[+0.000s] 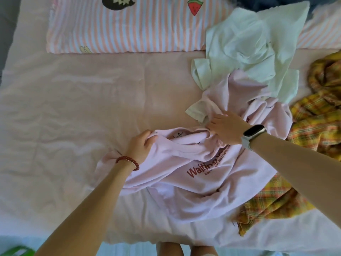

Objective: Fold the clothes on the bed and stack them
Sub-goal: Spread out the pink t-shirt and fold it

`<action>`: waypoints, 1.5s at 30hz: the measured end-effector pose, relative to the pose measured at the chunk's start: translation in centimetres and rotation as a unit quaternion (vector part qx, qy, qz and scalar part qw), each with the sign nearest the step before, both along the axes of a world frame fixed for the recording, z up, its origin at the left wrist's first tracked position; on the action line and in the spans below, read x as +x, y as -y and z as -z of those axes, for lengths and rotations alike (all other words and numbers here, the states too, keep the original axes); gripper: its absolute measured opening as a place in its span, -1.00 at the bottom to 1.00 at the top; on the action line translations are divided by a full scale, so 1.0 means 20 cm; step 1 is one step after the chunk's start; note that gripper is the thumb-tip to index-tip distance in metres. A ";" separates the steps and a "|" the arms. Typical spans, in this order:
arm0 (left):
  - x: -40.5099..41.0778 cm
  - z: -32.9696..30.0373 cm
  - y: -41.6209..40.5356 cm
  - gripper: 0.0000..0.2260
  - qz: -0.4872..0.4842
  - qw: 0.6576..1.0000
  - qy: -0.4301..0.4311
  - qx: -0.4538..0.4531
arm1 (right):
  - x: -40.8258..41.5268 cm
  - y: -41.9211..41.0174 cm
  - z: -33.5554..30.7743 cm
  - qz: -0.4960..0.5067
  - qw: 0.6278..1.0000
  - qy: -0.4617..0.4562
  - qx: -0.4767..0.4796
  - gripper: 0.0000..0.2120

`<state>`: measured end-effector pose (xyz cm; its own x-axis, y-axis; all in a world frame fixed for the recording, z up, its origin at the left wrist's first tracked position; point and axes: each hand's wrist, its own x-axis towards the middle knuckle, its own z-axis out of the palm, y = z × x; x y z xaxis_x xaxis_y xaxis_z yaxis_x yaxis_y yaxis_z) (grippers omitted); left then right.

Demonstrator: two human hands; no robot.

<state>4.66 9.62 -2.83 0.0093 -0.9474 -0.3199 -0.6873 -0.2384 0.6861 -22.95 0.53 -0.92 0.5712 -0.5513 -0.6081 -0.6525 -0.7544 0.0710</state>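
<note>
On the pink bed (73, 108), the left hand (139, 147) has a curled grip on the collar edge of the pink T-shirt (184, 182), whose printed front spreads rightward to the right hand (226, 128), fingers straight, pressing the collar's other side, with a white garment (249, 48) beyond and yellow plaid cloth (313, 126) further right.

Yellow plaid garment (313, 137) cut off right
</note>
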 end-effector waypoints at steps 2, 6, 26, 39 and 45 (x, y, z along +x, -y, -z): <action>0.05 -0.08 -0.01 -0.72 -0.051 0.998 -0.023 -0.030 | -0.05 -0.04 -0.09 0.034 0.997 0.055 -0.043 -0.73; 0.12 -0.25 -0.01 -0.72 -0.080 0.993 0.006 -0.081 | -0.06 -0.18 -0.29 0.074 0.929 0.290 -0.219 -0.85; 0.14 -1.53 -0.87 -0.87 -0.113 0.911 0.004 -0.396 | -0.05 -1.36 -1.46 0.171 0.791 0.471 -0.353 -0.67; 0.20 -2.58 -1.26 -0.72 -0.263 0.723 -0.055 -0.636 | 0.16 -1.63 -2.49 0.160 0.521 0.621 -0.563 -0.82; 0.43 -2.56 -1.22 -0.71 -0.260 0.737 0.050 -0.622 | 0.33 -1.47 -2.42 0.125 0.520 0.612 -0.583 -0.76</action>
<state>13.35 34.00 48.39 0.4397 -0.3660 0.8202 -0.7869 0.2833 0.5483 -16.35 30.01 47.49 -0.0413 -0.2878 0.9568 -0.8142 -0.5453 -0.1991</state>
